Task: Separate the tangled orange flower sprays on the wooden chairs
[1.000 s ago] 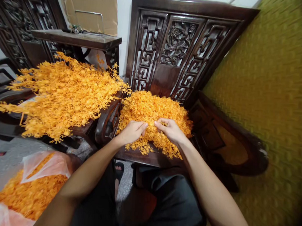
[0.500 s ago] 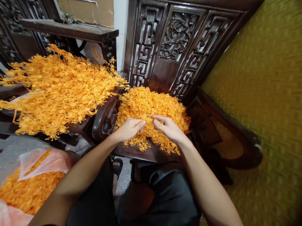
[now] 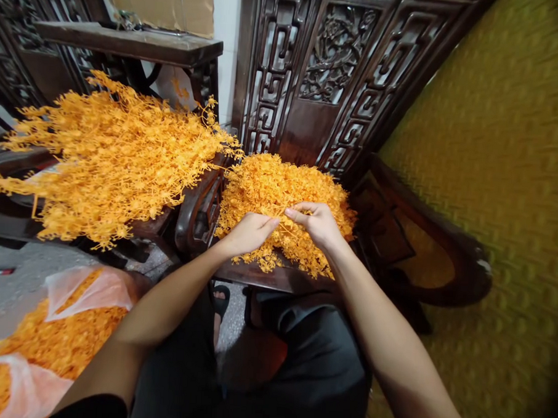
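Two bare hands meet over the heap of small orange plastic flower sprigs (image 3: 280, 184) piled on the seat of the dark carved wooden chair (image 3: 321, 81). The left hand (image 3: 249, 232) and the right hand (image 3: 316, 223) have drawn closer together than half a second ago, and both now sit a little higher on the heap. The fingertips of each hand are pinched narrow, and between them runs a thin orange sprig (image 3: 282, 214) lifted just clear of the pile. A second ago the same sprig lay lower, stretched between hands that were slightly further apart. Whether it is one piece or two being joined or pulled apart is too small to tell. The grip reads as a fine pinch from both sides, so the work in hand looks like handling a single sprig out of the loose mass, with the bulk of the heap untouched beneath.

To the left, a larger spread of long orange branching sprays (image 3: 110, 158) lies across a neighbouring dark seat, unchanged in its lie. Lower left, a clear plastic bag of orange pieces (image 3: 65, 335) sits on the floor beside the person's knee. A yellow-green textured wall (image 3: 493, 181) fills the right side.
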Demonstrator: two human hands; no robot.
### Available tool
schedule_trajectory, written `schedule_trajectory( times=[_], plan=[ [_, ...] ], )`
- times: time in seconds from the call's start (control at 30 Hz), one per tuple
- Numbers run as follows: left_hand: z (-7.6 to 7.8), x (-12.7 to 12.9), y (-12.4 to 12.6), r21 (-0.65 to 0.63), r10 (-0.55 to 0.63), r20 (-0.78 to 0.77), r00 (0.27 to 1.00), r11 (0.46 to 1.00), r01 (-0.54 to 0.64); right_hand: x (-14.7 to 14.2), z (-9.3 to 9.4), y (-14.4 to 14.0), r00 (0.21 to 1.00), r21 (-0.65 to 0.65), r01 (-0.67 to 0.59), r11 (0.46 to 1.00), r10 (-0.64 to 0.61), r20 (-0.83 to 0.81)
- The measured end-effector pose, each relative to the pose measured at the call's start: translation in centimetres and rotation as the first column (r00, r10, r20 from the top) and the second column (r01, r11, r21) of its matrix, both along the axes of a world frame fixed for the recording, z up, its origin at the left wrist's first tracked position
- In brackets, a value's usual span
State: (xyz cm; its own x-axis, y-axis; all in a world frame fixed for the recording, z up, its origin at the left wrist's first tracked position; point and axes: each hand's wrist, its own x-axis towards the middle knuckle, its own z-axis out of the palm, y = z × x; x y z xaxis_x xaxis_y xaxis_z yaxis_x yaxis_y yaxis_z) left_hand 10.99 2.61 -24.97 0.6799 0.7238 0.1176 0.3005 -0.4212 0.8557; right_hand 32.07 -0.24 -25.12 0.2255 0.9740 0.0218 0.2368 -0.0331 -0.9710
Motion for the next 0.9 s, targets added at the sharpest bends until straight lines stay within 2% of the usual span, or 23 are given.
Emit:
schedule_trajectory(
  times=[0.07,0.13,0.17,0.2,0.27,0.33,0.43,0.5,0.57,0.63,0.67,0.7,0.73,0.77,0.8,0.83,0.87,0.9],
  plan=[
    [-0.1,-0.6,0.2,-0.099,-0.002,0.07,0.998,0.995,0.009,1.9,-0.3,0.1,0.984,0.017,0.173,0.985,-0.172,-0.05],
    [-0.4,-1.6,0.5,-0.192,0.0,0.173,0.985,0.981,0.034,4.0,-0.6,-0.1,0.923,0.044,0.368,0.929,-0.359,-0.14],
    [-0.5,-2.1,0.6,-0.217,-0.004,0.213,0.977,0.975,0.052,4.8,-0.7,-0.4,0.898,0.04,0.41,0.911,-0.396,-0.192],
    [-0.7,-2.5,0.7,-0.225,-0.016,0.232,0.973,0.972,0.07,5.4,-0.7,-0.8,0.898,0.018,0.396,0.918,-0.383,-0.217],
    [-0.9,-3.0,0.8,-0.206,-0.059,0.188,0.98,0.974,0.098,5.4,-0.5,-1.4,0.93,-0.037,0.272,0.962,-0.273,-0.248],
    [-1.0,-3.0,0.8,-0.164,-0.133,0.084,0.988,0.976,0.145,4.3,0.0,-2.0,0.951,-0.034,0.144,0.989,-0.148,-0.271],
    [-0.8,-2.5,0.7,-0.127,-0.292,-0.054,0.955,0.95,0.284,2.2,1.1,-2.2,0.962,0.041,0.014,0.999,-0.002,-0.271],
    [-0.8,-2.1,0.7,-0.142,-0.392,-0.097,0.915,0.915,0.377,1.0,1.8,-2.2,0.977,0.046,-0.12,0.992,0.127,-0.173],
    [-0.8,-1.8,0.6,-0.163,-0.459,-0.115,0.881,0.884,0.439,0.0,2.2,-2.2,0.947,0.021,-0.32,0.947,0.32,0.008],
    [-0.8,-1.7,0.6,-0.185,-0.508,-0.135,0.851,0.857,0.482,-1.0,2.1,-2.1,0.838,-0.028,-0.524,0.851,0.521,0.164],
    [-0.7,-1.7,0.6,-0.196,-0.526,-0.148,0.838,0.846,0.496,-1.5,2.0,-2.0,0.79,-0.043,-0.58,0.813,0.575,0.215],
    [-0.6,-1.7,0.5,-0.198,-0.53,-0.162,0.833,0.844,0.499,-1.9,1.7,-1.8,0.773,-0.04,-0.592,0.805,0.581,0.254],
    [-0.4,-1.8,0.5,-0.192,-0.517,-0.172,0.839,0.853,0.486,-2.0,1.5,-1.5,0.796,-0.011,-0.553,0.833,0.533,0.286],
    [-0.2,-2.0,0.5,-0.188,-0.498,-0.177,0.849,0.864,0.467,-1.8,1.3,-1.1,0.855,0.052,-0.456,0.888,0.421,0.303],
    [0.0,-2.2,0.5,-0.19,-0.488,-0.173,0.855,0.869,0.457,-1.3,1.1,-0.7,0.925,0.142,-0.3,0.943,0.252,0.284],
    [0.2,-2.4,0.6,-0.201,-0.494,-0.16,0.855,0.864,0.461,-0.5,1.0,-0.2,0.977,0.233,-0.103,0.967,0.055,0.204],
    [0.4,-2.6,0.6,-0.215,-0.506,-0.142,0.851,0.855,0.472,0.7,0.8,0.3,0.989,0.292,0.098,0.951,-0.125,0.077],
    [0.4,-2.7,0.7,-0.225,-0.517,-0.12,0.847,0.845,0.484,1.9,0.7,0.6,0.96,0.313,0.28,0.908,-0.273,-0.068]
  ],
)
